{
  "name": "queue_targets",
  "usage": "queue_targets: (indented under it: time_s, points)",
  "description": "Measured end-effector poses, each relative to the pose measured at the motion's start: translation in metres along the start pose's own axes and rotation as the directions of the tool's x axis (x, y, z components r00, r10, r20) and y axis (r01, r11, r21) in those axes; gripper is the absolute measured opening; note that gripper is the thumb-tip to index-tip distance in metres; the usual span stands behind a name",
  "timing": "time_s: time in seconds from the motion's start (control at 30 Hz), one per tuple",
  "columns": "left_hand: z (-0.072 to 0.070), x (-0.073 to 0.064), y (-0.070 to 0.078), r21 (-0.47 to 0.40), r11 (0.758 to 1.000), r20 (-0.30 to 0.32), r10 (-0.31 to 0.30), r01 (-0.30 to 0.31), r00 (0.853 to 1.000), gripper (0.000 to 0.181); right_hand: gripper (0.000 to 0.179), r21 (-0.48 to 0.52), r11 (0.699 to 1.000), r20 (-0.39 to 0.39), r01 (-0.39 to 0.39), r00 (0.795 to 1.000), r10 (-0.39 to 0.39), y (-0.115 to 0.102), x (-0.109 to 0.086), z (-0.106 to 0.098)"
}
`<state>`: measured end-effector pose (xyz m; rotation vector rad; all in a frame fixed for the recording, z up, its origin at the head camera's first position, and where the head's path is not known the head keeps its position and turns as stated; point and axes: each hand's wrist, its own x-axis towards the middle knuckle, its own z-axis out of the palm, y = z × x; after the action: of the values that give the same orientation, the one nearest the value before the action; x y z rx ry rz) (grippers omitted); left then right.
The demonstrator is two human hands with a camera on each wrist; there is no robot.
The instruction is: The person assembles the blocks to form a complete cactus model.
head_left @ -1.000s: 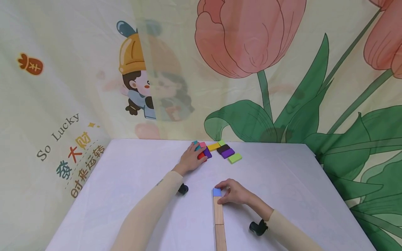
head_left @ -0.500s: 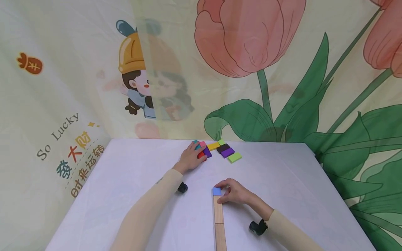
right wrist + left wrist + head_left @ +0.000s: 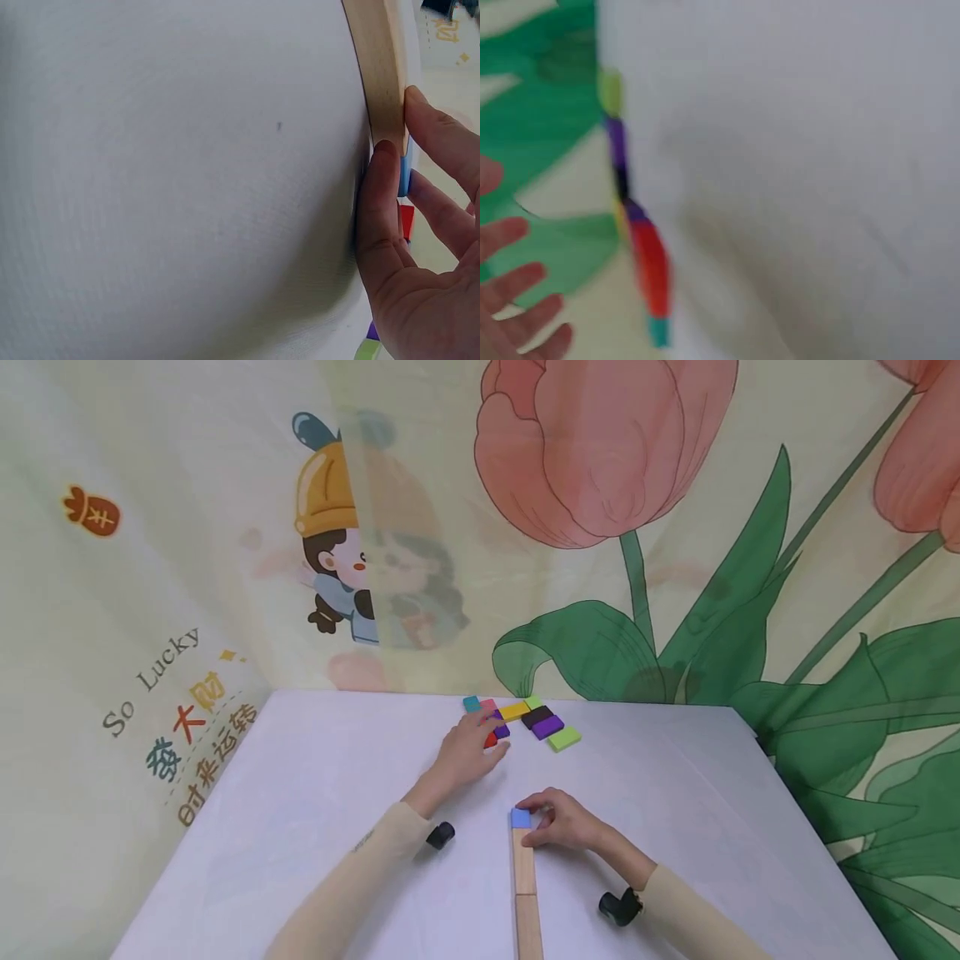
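A light wooden block point(image 3: 523, 864) lies end to end with another wooden block point(image 3: 528, 922), forming a row. A small blue block point(image 3: 521, 819) caps its far end. My right hand point(image 3: 564, 822) curls around this end: one fingertip is at the blue block and another touches the side of the wooden block point(image 3: 380, 67). Exact finger contact is partly hidden. My left hand point(image 3: 465, 750) hovers with spread fingers in front of a cluster of coloured blocks, partly covering a red block point(image 3: 491, 741) and a purple block point(image 3: 502, 731). Nothing shows in its fingers point(image 3: 525, 281).
At the table's back lie a teal block point(image 3: 471, 703), a yellow block point(image 3: 514, 712), a black block point(image 3: 537, 717), a purple block point(image 3: 548, 727) and a lime green block point(image 3: 564, 739). A printed cloth point(image 3: 420, 677) hangs behind the white table point(image 3: 660, 793).
My left hand has drawn back slightly from the coloured blocks toward me, uncovering the teal block. My right hand stays at the row's end. The head view has shifted slightly.
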<state>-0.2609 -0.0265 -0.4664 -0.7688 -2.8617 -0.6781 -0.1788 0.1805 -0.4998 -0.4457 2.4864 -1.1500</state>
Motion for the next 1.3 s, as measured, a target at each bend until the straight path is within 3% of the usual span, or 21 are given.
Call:
queue_targets:
  time_s: [0.1, 0.2, 0.27, 0.37, 0.47, 0.57, 0.7, 0.97, 1.3]
  points:
    - [-0.012, -0.036, 0.029, 0.034, 0.997, 0.059, 0.073, -0.075, 0.996, 0.046, 0.050, 0.003, 1.000, 0.002, 0.016, 1.000, -0.016, 0.003, 0.001, 0.000]
    - [-0.015, -0.075, 0.053, 0.078, 0.980, 0.132, 0.171, -0.182, 0.976, 0.048, 0.050, -0.001, 1.000, 0.003, 0.031, 1.000, -0.031, 0.004, 0.001, -0.001]
    - [-0.011, -0.100, 0.065, 0.110, 0.955, 0.164, 0.255, -0.274, 0.953, 0.050, 0.049, -0.003, 1.000, 0.006, 0.030, 1.000, -0.030, 0.005, 0.001, -0.001]
    - [0.000, -0.132, 0.078, 0.171, 0.891, 0.182, 0.391, -0.420, 0.902, 0.054, 0.050, 0.001, 1.000, 0.002, 0.007, 1.000, -0.007, 0.005, -0.001, -0.001]
    - [0.009, -0.151, 0.087, 0.249, 0.829, 0.193, 0.464, -0.500, 0.865, 0.060, 0.051, 0.012, 1.000, -0.013, -0.018, 1.000, 0.018, 0.004, -0.003, -0.001]
    - [0.014, -0.159, 0.091, 0.271, 0.811, 0.222, 0.472, -0.519, 0.853, 0.064, 0.052, 0.014, 1.000, -0.022, -0.022, 1.000, 0.022, 0.004, -0.003, 0.000]
    - [0.021, -0.161, 0.094, 0.249, 0.818, 0.236, 0.467, -0.518, 0.852, 0.060, 0.052, 0.035, 0.999, -0.019, -0.014, 1.000, 0.015, 0.005, -0.003, 0.001]
    - [0.028, -0.164, 0.094, 0.296, 0.805, 0.205, 0.473, -0.515, 0.857, 0.054, 0.053, 0.041, 0.999, -0.011, 0.001, 1.000, 0.000, 0.004, -0.003, -0.001]
    - [0.035, -0.169, 0.089, 0.360, 0.769, 0.161, 0.507, -0.528, 0.847, 0.055, 0.053, 0.052, 0.999, -0.010, -0.011, 1.000, 0.012, 0.003, -0.003, 0.000]
